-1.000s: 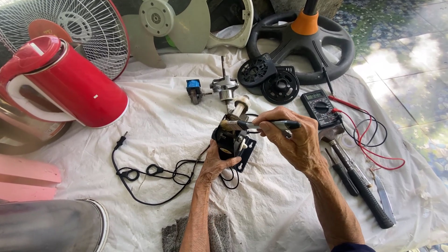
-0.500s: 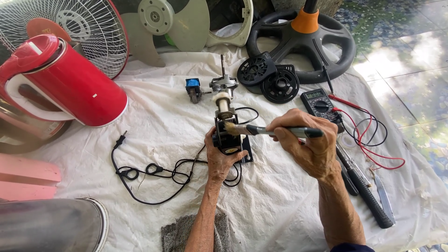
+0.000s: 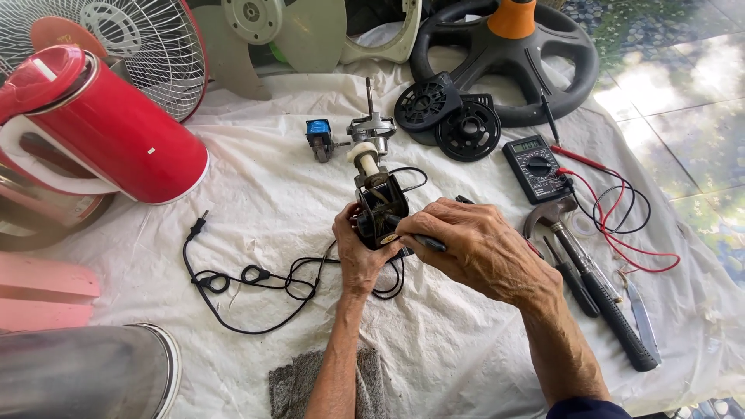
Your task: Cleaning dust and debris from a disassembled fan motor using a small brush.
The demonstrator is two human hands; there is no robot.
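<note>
Two hands: left hand [image 3: 358, 250] grips motor [image 3: 380, 203], right hand [image 3: 479, 247] beside.

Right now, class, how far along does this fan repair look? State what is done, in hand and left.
Done: the fan is apart, with the grille, blade and black covers set aside. In hand: the left hand steadies the motor while the right hand works a dark-handled tool against it. Left: the motor is uncovered, and the multimeter lies apart.

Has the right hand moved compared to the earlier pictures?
Yes. The right hand has come down and in toward the small motor, and sits lower against the multimeter, which lies in its place on the cloth.
</note>
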